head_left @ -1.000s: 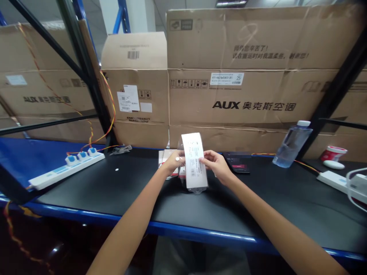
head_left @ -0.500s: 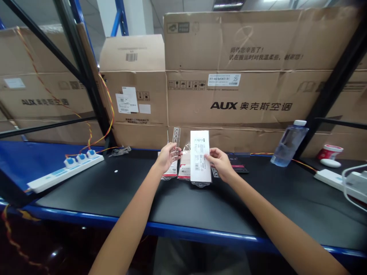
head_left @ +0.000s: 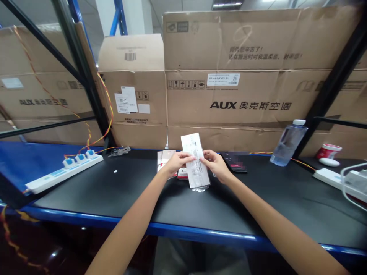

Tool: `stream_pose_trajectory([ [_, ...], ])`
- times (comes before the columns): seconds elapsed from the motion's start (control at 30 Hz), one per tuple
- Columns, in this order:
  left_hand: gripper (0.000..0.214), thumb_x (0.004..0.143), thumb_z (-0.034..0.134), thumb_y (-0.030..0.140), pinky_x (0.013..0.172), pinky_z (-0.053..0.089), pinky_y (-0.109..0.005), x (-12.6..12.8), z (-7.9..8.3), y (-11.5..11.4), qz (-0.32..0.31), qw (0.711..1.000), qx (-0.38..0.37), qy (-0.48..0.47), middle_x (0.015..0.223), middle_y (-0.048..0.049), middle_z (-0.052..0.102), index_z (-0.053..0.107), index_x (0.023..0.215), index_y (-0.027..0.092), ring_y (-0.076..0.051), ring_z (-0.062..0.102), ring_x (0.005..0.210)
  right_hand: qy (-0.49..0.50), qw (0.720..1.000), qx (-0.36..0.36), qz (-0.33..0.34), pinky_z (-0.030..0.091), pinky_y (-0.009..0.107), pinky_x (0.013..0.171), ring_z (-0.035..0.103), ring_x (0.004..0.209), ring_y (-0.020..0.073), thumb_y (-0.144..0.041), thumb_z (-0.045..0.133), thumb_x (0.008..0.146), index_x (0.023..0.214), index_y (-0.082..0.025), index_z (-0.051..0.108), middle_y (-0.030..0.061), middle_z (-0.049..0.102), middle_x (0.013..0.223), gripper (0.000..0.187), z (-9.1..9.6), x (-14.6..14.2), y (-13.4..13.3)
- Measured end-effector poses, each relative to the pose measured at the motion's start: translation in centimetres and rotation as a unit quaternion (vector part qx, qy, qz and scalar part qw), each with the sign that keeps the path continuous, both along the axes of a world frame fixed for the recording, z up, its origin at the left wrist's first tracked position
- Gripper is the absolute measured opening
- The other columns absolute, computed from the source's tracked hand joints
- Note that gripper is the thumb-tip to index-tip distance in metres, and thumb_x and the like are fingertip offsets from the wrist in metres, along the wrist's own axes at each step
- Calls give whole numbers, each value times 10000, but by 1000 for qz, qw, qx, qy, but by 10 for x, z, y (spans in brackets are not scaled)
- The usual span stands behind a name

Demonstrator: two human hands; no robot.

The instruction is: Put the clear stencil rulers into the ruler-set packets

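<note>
A flat white packet (head_left: 195, 160) with small print and a clear plastic end is held upright and tilted between both hands. My left hand (head_left: 175, 165) pinches its left side, thumb and fingers closed. My right hand (head_left: 217, 163) grips the right edge the same way. Behind my left hand, red-and-white packets (head_left: 164, 157) lie on the black tabletop, partly covered by the hand. A dark phone-like slab with a lit pinkish patch (head_left: 236, 163) lies just beyond my right hand.
A water bottle (head_left: 288, 143) stands tilted at the right, near a red-and-white tub (head_left: 328, 151) and a white rounded object (head_left: 329, 162). Power strips lie at the left (head_left: 64, 173) and right (head_left: 329, 177). Large cardboard boxes (head_left: 243, 88) rise behind the black table (head_left: 123, 191).
My left hand has moved right onto the white packet; the clear strip with square cut-outs it held no longer shows. The packet has tilted, its top leaning left.
</note>
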State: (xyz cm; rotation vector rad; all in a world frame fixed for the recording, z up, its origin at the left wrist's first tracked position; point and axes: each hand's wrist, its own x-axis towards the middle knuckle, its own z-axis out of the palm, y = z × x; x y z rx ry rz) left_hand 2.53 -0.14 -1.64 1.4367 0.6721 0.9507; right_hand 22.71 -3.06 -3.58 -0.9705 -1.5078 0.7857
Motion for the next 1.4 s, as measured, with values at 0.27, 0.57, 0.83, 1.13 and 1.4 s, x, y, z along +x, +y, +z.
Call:
stream_pose_trajectory([
  [0.27,366,736,825,442,648,483,-267,12,-3,-5,63,997,50,20,881,-99,753,794,920,127,-184,657,767,-108,985,110,-77,521,354,783,633,971,237,-459,723,810,1037,-230,628,81,619,1098,336,5,0,-6],
  [0.57,303,735,793,326,702,526,-293,13,-3,-3,101,993,55,11,921,-95,754,782,957,121,-184,662,783,-147,979,88,-111,536,349,827,651,965,232,-409,636,825,828,-214,610,77,672,1003,196,3,5,4],
  [0.83,288,690,701,126,601,474,-239,4,0,3,156,986,48,27,882,-69,746,764,971,134,-165,661,738,-138,957,-108,-231,524,311,521,642,519,187,-385,501,896,1170,-142,549,77,687,752,370,7,54,21],
  [1.13,252,658,699,109,619,481,-263,0,-2,8,148,987,42,48,883,-68,740,771,896,145,-175,657,736,-268,927,-168,-202,505,286,542,655,611,177,-429,666,780,1410,-159,450,172,688,1140,718,2,55,17],
  [1.4,318,673,728,134,675,524,-281,-1,0,5,114,991,58,24,911,-76,738,755,990,131,-192,676,790,-366,889,-175,-210,489,275,637,697,629,199,-316,660,780,1154,-135,672,100,759,867,415,5,58,20],
])
